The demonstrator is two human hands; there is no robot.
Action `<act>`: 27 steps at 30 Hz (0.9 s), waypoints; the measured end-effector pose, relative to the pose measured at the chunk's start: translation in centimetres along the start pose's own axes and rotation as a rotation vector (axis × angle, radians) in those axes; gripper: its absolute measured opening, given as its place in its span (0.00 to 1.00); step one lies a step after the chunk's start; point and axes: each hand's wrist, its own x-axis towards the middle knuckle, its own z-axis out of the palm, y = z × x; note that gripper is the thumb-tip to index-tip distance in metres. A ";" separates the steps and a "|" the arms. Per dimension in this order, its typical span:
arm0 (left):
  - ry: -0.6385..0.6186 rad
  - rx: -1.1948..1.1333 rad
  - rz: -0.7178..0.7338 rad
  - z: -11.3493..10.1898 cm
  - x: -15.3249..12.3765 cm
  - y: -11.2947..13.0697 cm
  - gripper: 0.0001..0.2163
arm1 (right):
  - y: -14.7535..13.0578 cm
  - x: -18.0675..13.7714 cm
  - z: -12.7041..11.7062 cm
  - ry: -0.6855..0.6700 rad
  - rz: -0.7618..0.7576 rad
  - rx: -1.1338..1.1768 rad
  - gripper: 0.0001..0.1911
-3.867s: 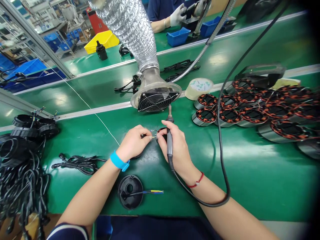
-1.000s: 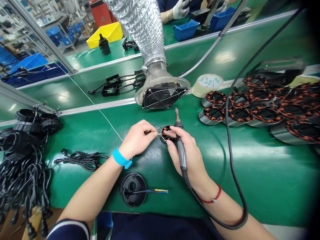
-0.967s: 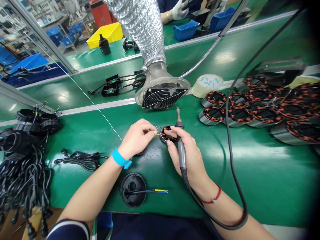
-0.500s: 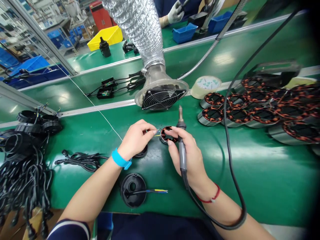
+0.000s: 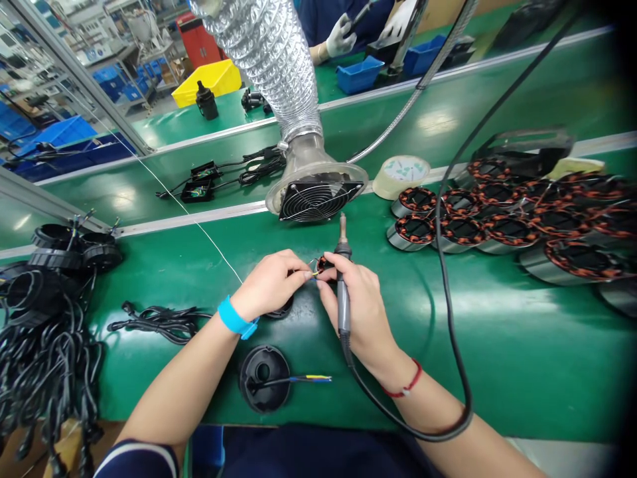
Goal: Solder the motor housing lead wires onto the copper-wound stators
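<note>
My left hand [image 5: 271, 282] is closed, with thumb and fingertips pinched on thin coloured wires [image 5: 315, 273] beside a small copper-wound stator [image 5: 324, 263]. A thin pale strand [image 5: 216, 247] runs from the upper left to this hand. My right hand [image 5: 365, 312] grips a soldering iron [image 5: 343, 307], its tip pointing up and away from the wires. The right thumb and forefinger also reach the stator and wire ends, partly hiding them. Below the left hand, a dark round part [image 5: 283, 311] is mostly covered. Nearer me lies a black round cap [image 5: 263, 397] with a coloured-wire cable [image 5: 311, 379].
A fume extractor hood [image 5: 318, 199] hangs just beyond my hands. Several stators [image 5: 418, 232] stand at right by a tape roll [image 5: 402, 176]. Black cables [image 5: 54, 358] and housings [image 5: 54, 255] crowd the left. The iron's cord [image 5: 448, 318] loops over my right forearm. A co-worker's gloved hand [image 5: 341, 36] is across the bench.
My right hand has moved left with the soldering iron, bringing its fingertips up to the left hand's. The stator is now more hidden between them. The view has shifted slightly.
</note>
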 end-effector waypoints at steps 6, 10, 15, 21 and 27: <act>0.182 0.139 -0.003 -0.3 -0.8 1.0 0.10 | -0.2 -0.1 -0.1 0.006 0.070 0.163 0.24; 0.105 0.158 0.116 -0.3 -1.3 1.9 0.09 | -0.1 -0.2 -0.2 0.031 0.142 0.315 0.25; 0.072 0.147 0.155 0.3 -1.1 1.9 0.04 | -0.2 0.0 -0.3 0.042 0.151 0.454 0.24; 0.040 0.172 0.206 0.2 -0.9 1.1 0.05 | 0.1 0.2 -0.1 0.048 0.206 0.542 0.22; 0.066 0.035 0.071 0.4 -1.0 1.0 0.06 | 1.0 -0.2 -0.4 0.005 0.245 0.562 0.23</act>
